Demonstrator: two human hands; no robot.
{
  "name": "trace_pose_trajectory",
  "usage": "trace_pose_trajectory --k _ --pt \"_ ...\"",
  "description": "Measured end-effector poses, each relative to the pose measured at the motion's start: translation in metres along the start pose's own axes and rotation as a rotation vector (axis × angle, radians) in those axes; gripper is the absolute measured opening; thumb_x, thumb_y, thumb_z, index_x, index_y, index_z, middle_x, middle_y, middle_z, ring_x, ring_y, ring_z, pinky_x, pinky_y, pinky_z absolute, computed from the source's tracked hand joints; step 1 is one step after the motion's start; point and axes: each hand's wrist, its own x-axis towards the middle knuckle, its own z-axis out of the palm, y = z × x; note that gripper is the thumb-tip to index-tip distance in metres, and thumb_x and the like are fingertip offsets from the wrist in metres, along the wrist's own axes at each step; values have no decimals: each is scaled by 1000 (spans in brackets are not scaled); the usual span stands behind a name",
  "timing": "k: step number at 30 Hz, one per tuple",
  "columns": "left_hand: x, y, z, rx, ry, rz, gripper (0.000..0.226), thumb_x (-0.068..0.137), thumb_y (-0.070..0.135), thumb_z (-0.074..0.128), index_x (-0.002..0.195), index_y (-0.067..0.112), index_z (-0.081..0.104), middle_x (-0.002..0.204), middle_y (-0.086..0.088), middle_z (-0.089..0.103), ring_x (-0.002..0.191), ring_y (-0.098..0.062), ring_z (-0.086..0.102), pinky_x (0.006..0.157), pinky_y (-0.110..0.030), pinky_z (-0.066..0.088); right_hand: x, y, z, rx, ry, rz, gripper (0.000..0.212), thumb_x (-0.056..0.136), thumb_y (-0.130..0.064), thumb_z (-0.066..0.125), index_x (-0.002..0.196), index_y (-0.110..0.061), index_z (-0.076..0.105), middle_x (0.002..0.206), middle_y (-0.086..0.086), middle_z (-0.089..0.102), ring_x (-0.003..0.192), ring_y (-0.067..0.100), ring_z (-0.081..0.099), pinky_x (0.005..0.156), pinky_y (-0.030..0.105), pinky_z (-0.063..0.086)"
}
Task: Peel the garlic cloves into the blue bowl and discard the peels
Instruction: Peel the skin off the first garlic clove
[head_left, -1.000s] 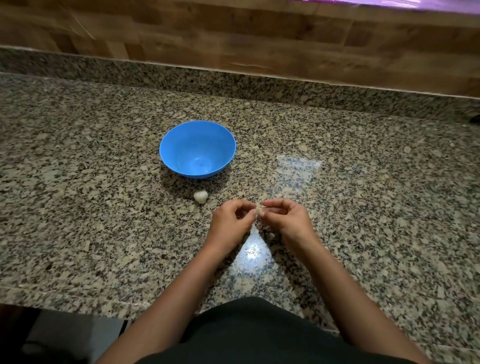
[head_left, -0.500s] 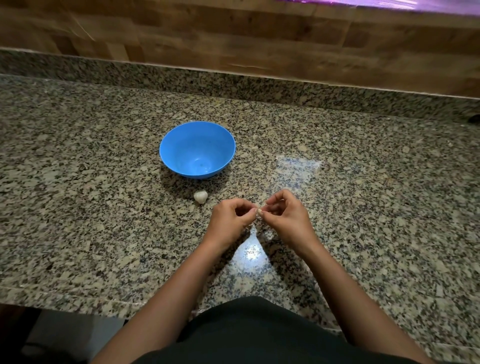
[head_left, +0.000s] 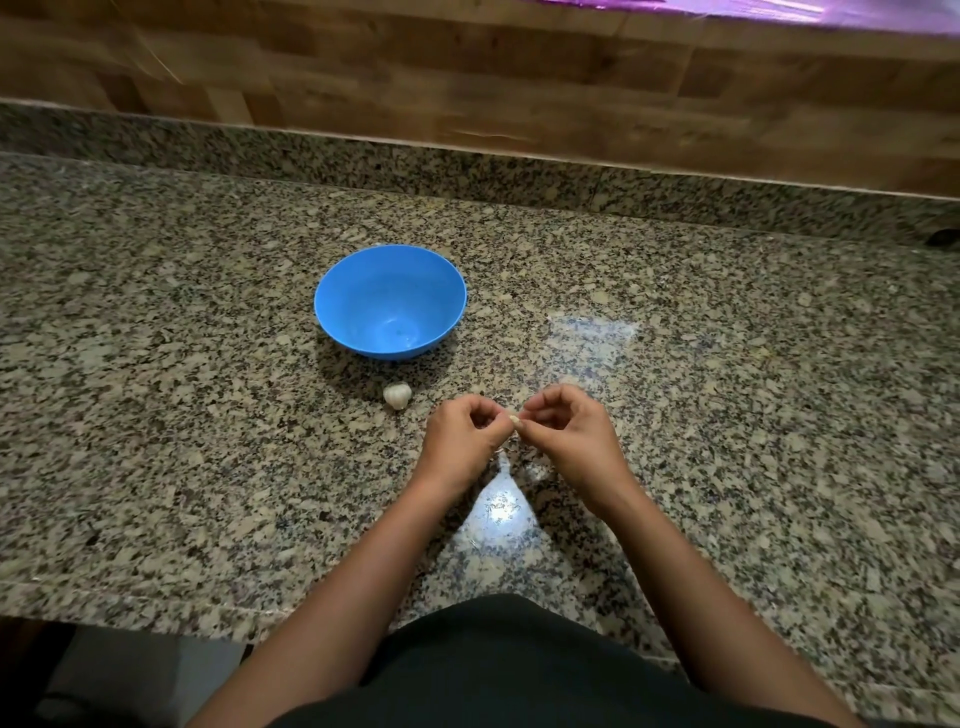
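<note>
Both the left hand (head_left: 462, 441) and the right hand (head_left: 569, 439) pinched one small garlic clove (head_left: 514, 420) between curled fingers, near the blue bowl (head_left: 389, 301) and a garlic bulb (head_left: 397, 395) on the counter (head_left: 156, 415).

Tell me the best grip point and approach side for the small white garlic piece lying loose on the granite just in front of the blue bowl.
Probably pinch the small white garlic piece across its rounded sides, coming from above. It lies low on the speckled granite counter, apart from the blue plastic bowl; both hands pinch another clove.
</note>
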Motion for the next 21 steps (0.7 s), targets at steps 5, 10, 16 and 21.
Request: trace_pose_trajectory --k 5,10,16,21 --pt "-1 0 5 -202 4 -113 7 86 13 64 82 8 64 71 -5 61 64 -15 53 62 -28 46 2 9 -1 124 67 94 7 81 -1 66 87 -6 66 83 10 69 74 16 65 69 21 54" --pt "-2 0 9 -30 85 25 6 88 19 63 87 13 63 83 -4 68 77 -18 65 68 -28 55 1 11 8 228 63 118 11 85 2 61 93 1 69 90 18 70 74 18 65 68 20 56" --pt "-4 -1 8 -24 80 47 13 88 23 63 90 10 62 85 -6 68 79 -20 66 67 -27 55 0 12 7 330 5 119 15 83 -1 64 97 2 69 94 18 71 86 25 67 78 27 56" --pt "-5 -1 7 -117 41 13 7 88 19 62 83 14 58 86 -8 67 75 -20 63 58 -27 51 1 9 4 279 -12 106 11 82 -3 66 91 -2 71 89 14 72 82 22 67 75 26 55"
